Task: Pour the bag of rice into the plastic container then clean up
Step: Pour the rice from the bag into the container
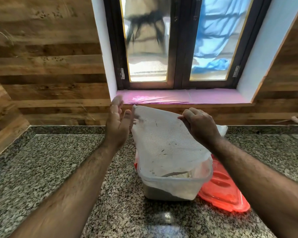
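Observation:
A white mesh rice bag (pixel 163 140) hangs upside down with its mouth inside a clear plastic container (pixel 172 186) on the granite counter. White rice shows in the container under the bag's edge. My right hand (pixel 200 125) pinches the bag's upper right corner and holds it up. My left hand (pixel 118 121) is flat and open with its fingers apart, just left of the bag's upper left corner, and holds nothing.
The container's red lid (pixel 225 189) lies on the counter (pixel 41 169) to the right of and behind the container. Wooden wall panels rise behind the counter. A window with a pink-lined sill (pixel 179 97) stands beyond the bag.

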